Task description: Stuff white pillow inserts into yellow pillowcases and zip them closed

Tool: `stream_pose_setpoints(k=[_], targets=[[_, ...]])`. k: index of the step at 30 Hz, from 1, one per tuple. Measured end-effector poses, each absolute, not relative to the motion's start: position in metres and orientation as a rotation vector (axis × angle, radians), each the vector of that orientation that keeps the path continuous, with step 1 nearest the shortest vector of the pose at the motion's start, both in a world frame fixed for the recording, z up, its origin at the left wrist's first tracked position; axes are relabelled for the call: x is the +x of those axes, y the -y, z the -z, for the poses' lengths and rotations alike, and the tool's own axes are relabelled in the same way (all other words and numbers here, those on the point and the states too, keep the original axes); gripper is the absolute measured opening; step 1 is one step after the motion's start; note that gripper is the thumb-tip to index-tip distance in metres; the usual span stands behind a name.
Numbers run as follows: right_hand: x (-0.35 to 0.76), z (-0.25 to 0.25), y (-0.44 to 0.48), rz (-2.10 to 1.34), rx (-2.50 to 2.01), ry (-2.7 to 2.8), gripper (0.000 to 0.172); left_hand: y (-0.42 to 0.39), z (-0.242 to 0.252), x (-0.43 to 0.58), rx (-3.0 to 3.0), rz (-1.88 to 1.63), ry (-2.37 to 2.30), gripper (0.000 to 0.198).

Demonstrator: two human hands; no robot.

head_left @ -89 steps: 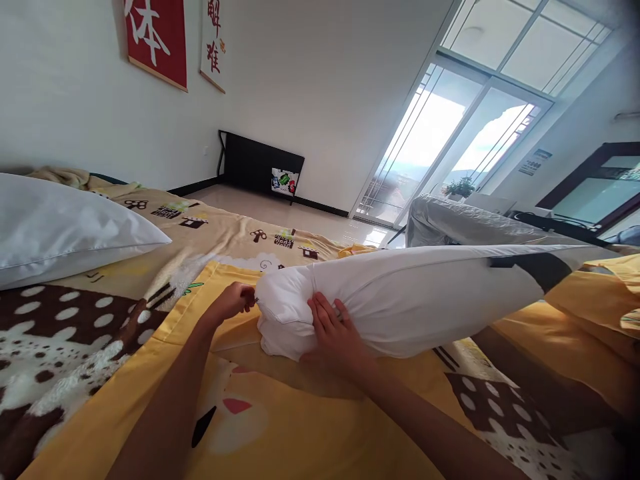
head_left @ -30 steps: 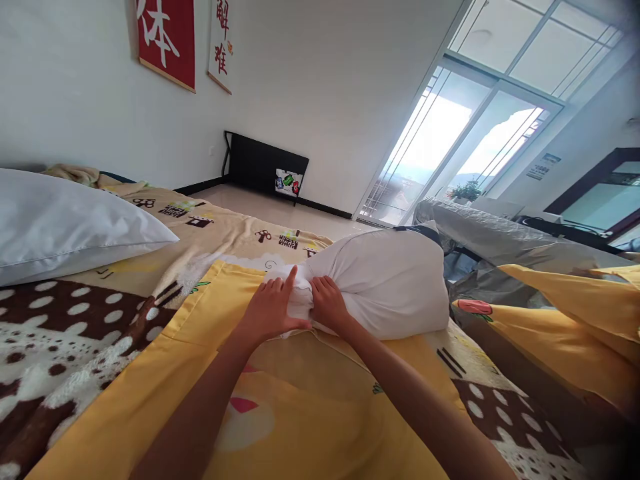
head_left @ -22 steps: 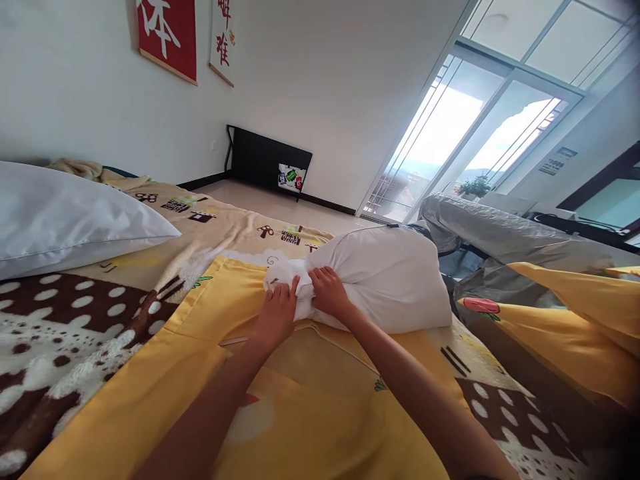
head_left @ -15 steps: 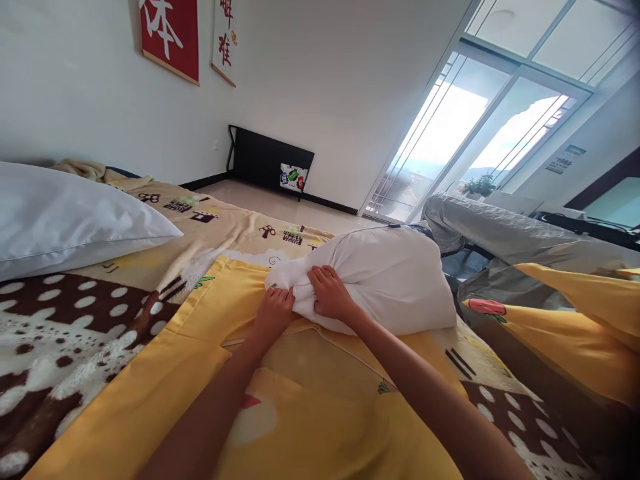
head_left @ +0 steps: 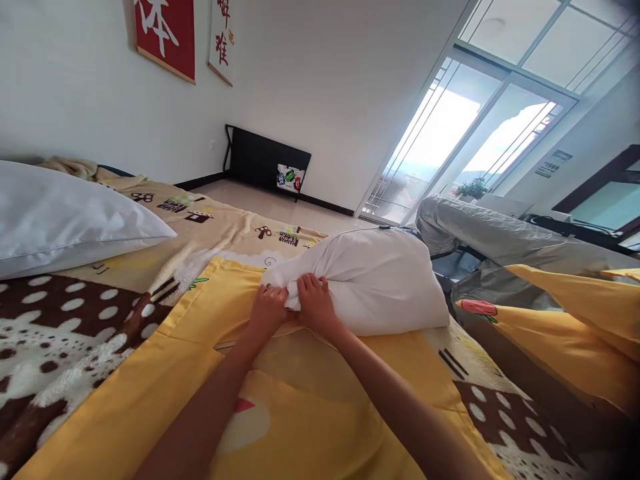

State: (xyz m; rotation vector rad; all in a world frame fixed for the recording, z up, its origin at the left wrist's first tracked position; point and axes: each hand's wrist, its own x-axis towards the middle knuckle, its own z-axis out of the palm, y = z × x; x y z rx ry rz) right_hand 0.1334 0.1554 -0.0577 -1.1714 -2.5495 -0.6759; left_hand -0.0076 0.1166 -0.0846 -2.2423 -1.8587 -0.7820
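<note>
A bunched white pillow (head_left: 380,277) lies on a yellow printed pillowcase (head_left: 300,400) spread over the bed. My left hand (head_left: 267,309) is closed on the pillow's near-left corner, fingers curled into the white fabric. My right hand (head_left: 314,303) sits right beside it, its fingers clenched on the same end of the pillow. Both hands touch each other at the pillow's near edge, just above the pillowcase's opening seam.
A second white pillow (head_left: 65,223) lies at the left on a brown, dotted fleece blanket (head_left: 60,327). More yellow fabric (head_left: 575,320) is heaped at the right. A grey covered sofa (head_left: 500,233), a black folded table (head_left: 265,163) and a glass balcony door (head_left: 450,153) stand beyond.
The pillow went from stretched out long to bunched up short. My left hand moved from its far-left corner in beside my right hand, and both have slid slightly towards me.
</note>
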Motion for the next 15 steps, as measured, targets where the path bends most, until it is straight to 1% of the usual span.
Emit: stream_pose_setpoints(k=[2,4,6,7,8,10,11,13,15], targets=[[0.13,0.057,-0.168,0.654,-1.159,2.55,0.022,-0.116,0.082,-0.006,-2.229,0.796,1.88,0.023],[0.131,0.056,-0.179,0.641,-1.15,2.539,0.021,-0.114,0.077,-0.005,-2.232,0.815,1.881,0.039],[0.135,0.056,-0.188,0.63,-1.156,2.507,0.02,-0.109,0.069,-0.005,-2.237,0.909,1.841,0.053],[0.137,0.055,-0.193,0.626,-1.16,2.486,0.018,-0.106,0.063,-0.005,-2.224,1.0,1.81,0.054],[0.139,0.052,-0.197,0.625,-1.161,2.465,0.016,-0.102,0.057,-0.006,-2.192,1.129,1.771,0.048],[0.146,0.039,-0.205,0.629,-1.148,2.426,0.01,-0.093,0.041,-0.01,-2.074,1.414,1.678,0.024],[0.151,0.027,-0.209,0.635,-1.135,2.409,0.008,-0.088,0.032,-0.013,-2.005,1.525,1.637,0.024],[0.168,-0.007,-0.214,0.655,-1.099,2.372,0.009,-0.075,0.015,-0.021,-1.887,1.667,1.57,0.041],[0.193,-0.053,-0.213,0.684,-1.07,2.329,0.012,-0.058,-0.001,-0.029,-1.728,1.843,1.494,0.047]])
